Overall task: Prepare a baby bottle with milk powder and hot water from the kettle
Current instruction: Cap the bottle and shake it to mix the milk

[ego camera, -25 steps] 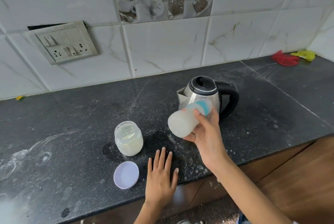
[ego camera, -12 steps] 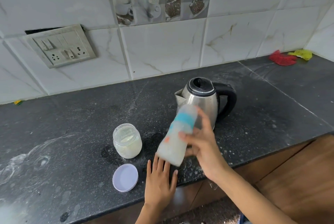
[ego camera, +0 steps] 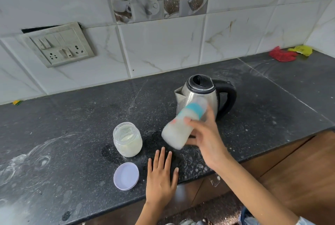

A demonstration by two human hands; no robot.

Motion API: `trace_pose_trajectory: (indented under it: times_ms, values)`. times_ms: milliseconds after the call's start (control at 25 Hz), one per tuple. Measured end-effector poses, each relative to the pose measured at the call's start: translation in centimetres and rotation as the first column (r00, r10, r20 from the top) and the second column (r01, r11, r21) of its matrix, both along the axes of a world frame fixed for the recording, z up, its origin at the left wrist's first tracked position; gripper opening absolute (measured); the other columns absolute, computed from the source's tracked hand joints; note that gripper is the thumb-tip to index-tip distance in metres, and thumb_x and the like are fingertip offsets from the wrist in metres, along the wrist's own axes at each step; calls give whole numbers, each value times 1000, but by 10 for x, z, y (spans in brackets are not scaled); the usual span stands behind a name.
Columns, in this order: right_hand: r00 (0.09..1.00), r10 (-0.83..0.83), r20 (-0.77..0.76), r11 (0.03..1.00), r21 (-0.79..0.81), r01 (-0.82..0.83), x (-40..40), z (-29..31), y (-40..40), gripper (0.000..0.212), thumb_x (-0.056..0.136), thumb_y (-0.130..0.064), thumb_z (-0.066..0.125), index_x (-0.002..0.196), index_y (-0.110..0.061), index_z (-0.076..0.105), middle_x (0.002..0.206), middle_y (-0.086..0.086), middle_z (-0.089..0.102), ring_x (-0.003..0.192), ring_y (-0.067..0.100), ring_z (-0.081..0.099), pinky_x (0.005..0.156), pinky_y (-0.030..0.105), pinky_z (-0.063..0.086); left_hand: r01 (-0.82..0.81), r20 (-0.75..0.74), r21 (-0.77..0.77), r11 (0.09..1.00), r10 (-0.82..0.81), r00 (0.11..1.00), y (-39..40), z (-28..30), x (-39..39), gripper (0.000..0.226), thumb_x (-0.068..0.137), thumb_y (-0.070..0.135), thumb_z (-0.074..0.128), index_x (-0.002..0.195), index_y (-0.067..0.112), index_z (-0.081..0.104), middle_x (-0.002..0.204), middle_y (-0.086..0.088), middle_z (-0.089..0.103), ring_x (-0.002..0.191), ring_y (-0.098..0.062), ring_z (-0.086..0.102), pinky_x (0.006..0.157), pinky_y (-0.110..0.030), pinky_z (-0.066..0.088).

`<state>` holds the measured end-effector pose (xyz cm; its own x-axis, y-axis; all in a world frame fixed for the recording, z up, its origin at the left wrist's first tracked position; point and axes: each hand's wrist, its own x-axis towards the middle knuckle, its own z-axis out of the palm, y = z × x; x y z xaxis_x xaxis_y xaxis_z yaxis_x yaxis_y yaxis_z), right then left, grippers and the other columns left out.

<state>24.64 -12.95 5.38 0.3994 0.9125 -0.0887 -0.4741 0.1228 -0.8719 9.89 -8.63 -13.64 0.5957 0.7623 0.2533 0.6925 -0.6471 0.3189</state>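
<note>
My right hand [ego camera: 205, 136] grips a baby bottle [ego camera: 179, 128] full of white milk, with a teal collar and clear cap. The bottle is tilted, cap up and to the right, held above the counter in front of the steel kettle [ego camera: 199, 96]. It looks motion-blurred. My left hand [ego camera: 160, 175] lies flat on the dark counter [ego camera: 72, 125] with fingers spread, holding nothing. An open glass jar of milk powder [ego camera: 127, 140] stands left of the bottle. Its lilac lid [ego camera: 126, 176] rests on the counter beside my left hand.
A switch and socket plate [ego camera: 59, 45] hangs on the tiled wall at the left. Red and yellow cloths [ego camera: 288, 53] lie in the far right corner. White powder smears mark the counter at the left. The counter's front edge runs just behind my left wrist.
The bottle swung from nearly horizontal down to steeply tilted, then rose slightly again, in my right hand. My left hand stayed flat on the counter.
</note>
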Motion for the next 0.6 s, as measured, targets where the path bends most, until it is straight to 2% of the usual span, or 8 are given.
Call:
trace_pose_trajectory:
  times_ms: [80, 120, 200, 280, 440, 480, 560, 600]
  values:
    - [979, 184, 90, 983, -29, -182, -12, -4, -11, 89, 65, -4, 78, 137, -41, 41, 112, 2, 67, 96, 23, 70, 61, 38, 59, 46, 67, 38, 998, -48, 997, -1, 0, -2, 50, 90, 38, 48, 133, 15, 43, 138, -14, 52, 128, -37, 48, 106, -48, 36]
    - [975, 198, 106, 980, -6, -198, -14, -3, -13, 91, 63, -5, 79, 138, -40, 41, 109, 1, 68, 94, 21, 70, 60, 36, 59, 51, 77, 42, 998, -54, 996, 0, 0, -2, 50, 90, 38, 48, 133, 14, 43, 137, -15, 53, 128, -37, 48, 105, -49, 38]
    - [999, 40, -20, 996, 75, -38, 0, -4, -3, 86, 65, -13, 79, 140, -28, 40, 109, 2, 67, 91, 18, 70, 62, 36, 59, 5, 9, 10, 1000, -5, 1000, 2, 1, -1, 52, 93, 42, 42, 137, 16, 45, 146, -12, 45, 136, -34, 39, 110, -49, 28]
    - [988, -65, -141, 995, 63, 74, 8, 3, 4, 76, 74, -19, 75, 140, -23, 38, 117, 5, 64, 92, 17, 71, 65, 39, 60, -21, -43, -24, 1000, 20, 999, 1, 0, 1, 55, 94, 44, 37, 141, 16, 45, 151, -9, 37, 141, -30, 32, 111, -46, 20]
    - [985, 163, 48, 987, -15, -162, -8, -9, -9, 83, 69, -8, 73, 139, -35, 38, 115, 7, 65, 94, 22, 69, 62, 38, 58, 34, -16, 1, 999, -34, 999, 2, 0, -1, 48, 91, 39, 46, 128, 9, 57, 133, -15, 56, 128, -40, 47, 104, -52, 35]
    - [992, 122, 37, 992, 15, -123, -5, -11, -8, 81, 69, -10, 74, 139, -32, 39, 115, 8, 65, 94, 22, 69, 64, 38, 57, 23, -25, 1, 1000, -23, 999, 2, 0, -1, 49, 92, 40, 44, 130, 10, 55, 137, -14, 54, 131, -38, 45, 106, -52, 33]
    - [992, -51, -119, 997, 56, 58, 7, -9, 0, 73, 75, -19, 72, 139, -23, 39, 114, 6, 66, 93, 19, 70, 66, 38, 58, -13, -55, -24, 1000, 11, 998, 2, 2, 1, 54, 94, 43, 39, 138, 14, 49, 149, -10, 42, 139, -32, 36, 110, -47, 23]
    - [985, -74, -156, 996, 45, 82, 9, -6, 1, 70, 78, -22, 71, 139, -22, 39, 114, 4, 66, 94, 18, 70, 66, 38, 59, -20, -57, -31, 999, 18, 998, 1, 2, 1, 54, 94, 44, 38, 139, 15, 47, 150, -9, 39, 140, -30, 34, 110, -46, 21]
